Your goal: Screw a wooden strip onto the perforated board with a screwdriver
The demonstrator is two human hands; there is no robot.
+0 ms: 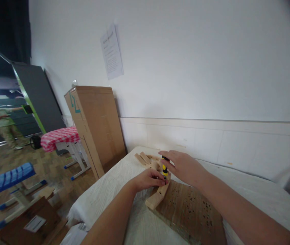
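Note:
My right hand (183, 166) is curled over the top of a yellow and black screwdriver (164, 170), which stands upright on a pale wooden piece (157, 197). My left hand (147, 179) is pinched at the screwdriver's lower end, fingers pressed onto the wooden piece. That piece lies across the near left corner of a brown board with several small holes (191, 214). More pale wooden pieces (146, 160) lie just beyond the hands.
The board rests on a table under a white cloth (109, 197) against a white wall. A tall cardboard box (93, 126) leans at the left. Farther left stand a small table with a red checked cloth (59, 137), flat cartons on the floor (29, 221), and a person (0, 122).

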